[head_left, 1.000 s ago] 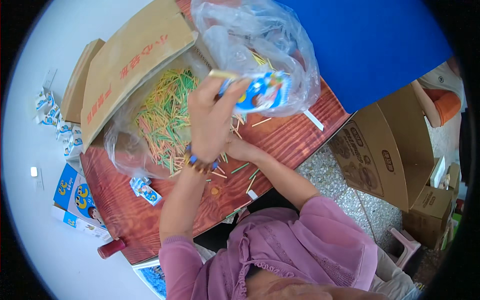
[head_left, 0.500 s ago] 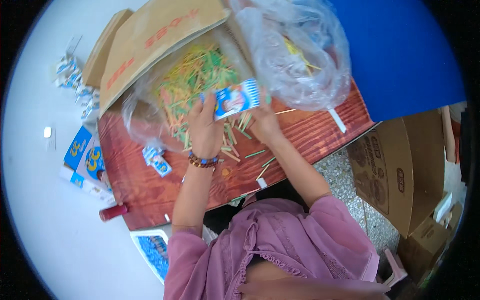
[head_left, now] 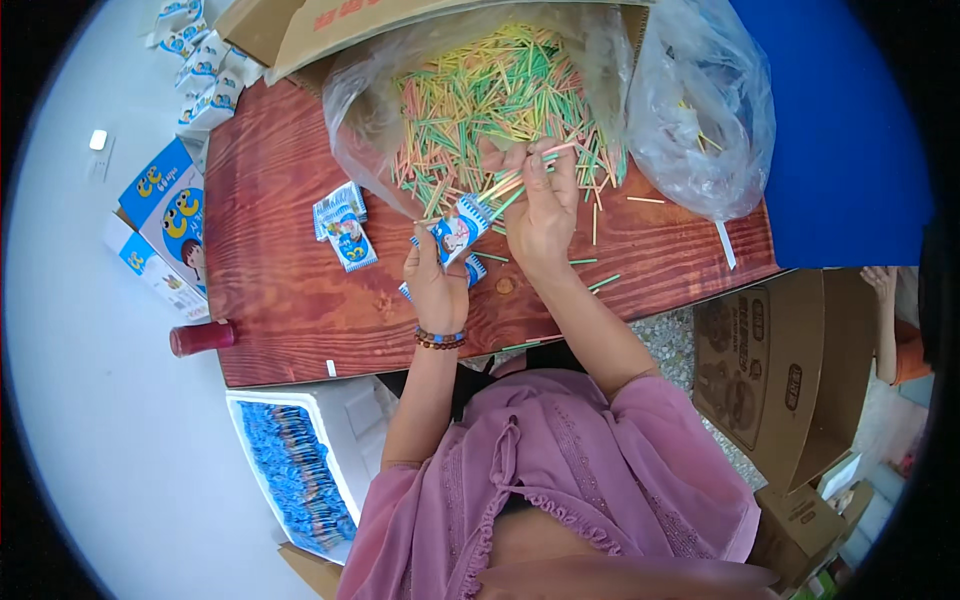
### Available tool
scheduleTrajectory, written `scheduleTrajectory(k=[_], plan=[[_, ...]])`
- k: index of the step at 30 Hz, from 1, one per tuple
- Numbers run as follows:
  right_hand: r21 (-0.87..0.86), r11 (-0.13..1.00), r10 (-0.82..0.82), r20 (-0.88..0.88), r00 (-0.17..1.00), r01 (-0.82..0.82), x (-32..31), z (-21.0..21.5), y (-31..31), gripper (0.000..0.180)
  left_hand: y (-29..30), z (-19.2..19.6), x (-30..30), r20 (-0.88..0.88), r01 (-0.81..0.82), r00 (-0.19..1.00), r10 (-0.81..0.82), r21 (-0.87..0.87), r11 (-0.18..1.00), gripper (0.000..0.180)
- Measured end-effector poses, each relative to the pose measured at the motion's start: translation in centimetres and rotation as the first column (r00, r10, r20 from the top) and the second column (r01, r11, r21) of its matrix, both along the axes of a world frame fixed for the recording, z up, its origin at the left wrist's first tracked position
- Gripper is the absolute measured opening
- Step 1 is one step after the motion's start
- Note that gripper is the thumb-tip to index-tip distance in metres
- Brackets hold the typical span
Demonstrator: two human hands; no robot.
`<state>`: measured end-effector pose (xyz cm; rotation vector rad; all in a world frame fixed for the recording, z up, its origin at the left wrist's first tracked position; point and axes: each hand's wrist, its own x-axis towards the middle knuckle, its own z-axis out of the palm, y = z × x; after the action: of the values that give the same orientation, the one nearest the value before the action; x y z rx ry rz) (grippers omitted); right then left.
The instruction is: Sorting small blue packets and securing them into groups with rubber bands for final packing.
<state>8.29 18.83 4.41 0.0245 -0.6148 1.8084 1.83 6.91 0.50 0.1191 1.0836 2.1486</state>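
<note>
My left hand (head_left: 438,280) grips a small blue-and-white packet (head_left: 462,230) with a cartoon figure on it. The fingers of my right hand (head_left: 545,210) are closed round a few thin pink, yellow and green sticks (head_left: 507,186). Their lower ends meet the packet's upper end; I cannot tell how far inside they reach. Beyond both hands, a heap of similar coloured sticks (head_left: 500,85) spills from a clear plastic liner (head_left: 350,110). Partly hidden by my left hand, another blue packet (head_left: 474,268) shows. Two more packets (head_left: 350,235) lie overlapping on the reddish wooden table (head_left: 280,290).
A cardboard box (head_left: 400,25) holds the liner. To its right sits a clear plastic bag (head_left: 695,150). At left are a blue display box (head_left: 170,225) and a red cylinder (head_left: 202,337). A white foam box (head_left: 240,425) of blue packets stands below the table, an open carton (head_left: 770,370) at right.
My right hand has left the packet and now holds coloured sticks at its end. The packet has tilted in my left hand. The whole view has shifted, showing more of the foam box.
</note>
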Motion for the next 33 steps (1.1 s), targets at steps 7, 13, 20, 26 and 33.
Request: scheduleTrajectory(k=[7, 13, 20, 26, 33], plan=[[0.34, 0.925, -0.245, 0.189, 0.951, 0.171, -1.5, 0.9, -2.0, 0.006, -1.3, -0.3, -0.8, 0.04, -0.001, 0.999, -0.001, 0.067, 0.998, 0.025], [0.305, 0.932, -0.259, 0.189, 0.947, 0.195, -2.5, 0.0, -2.4, 0.006, -1.0, -0.6, -0.8, 0.07, -0.078, 0.995, 0.075, 0.05, 0.996, 0.025], [0.284, 0.904, -0.378, 0.182, 0.908, 0.32, -3.5, 0.1, -1.6, 0.006, -0.7, -1.3, -0.7, 0.06, -0.085, 0.995, 0.081, 0.079, 0.993, 0.024], [0.373, 0.862, -0.437, 0.205, 0.876, 0.344, -3.0, -0.5, -2.7, 0.008, 0.1, -0.9, -0.2, 0.139, -0.135, 0.983, 0.121, 0.091, 0.987, 0.024], [0.116, 0.985, -0.155, 0.257, 0.954, 0.129, -2.2, -0.4, -3.6, 0.009, 0.9, -0.9, -0.1, 0.09, -0.139, 0.987, 0.131, 0.089, 0.986, 0.021]])
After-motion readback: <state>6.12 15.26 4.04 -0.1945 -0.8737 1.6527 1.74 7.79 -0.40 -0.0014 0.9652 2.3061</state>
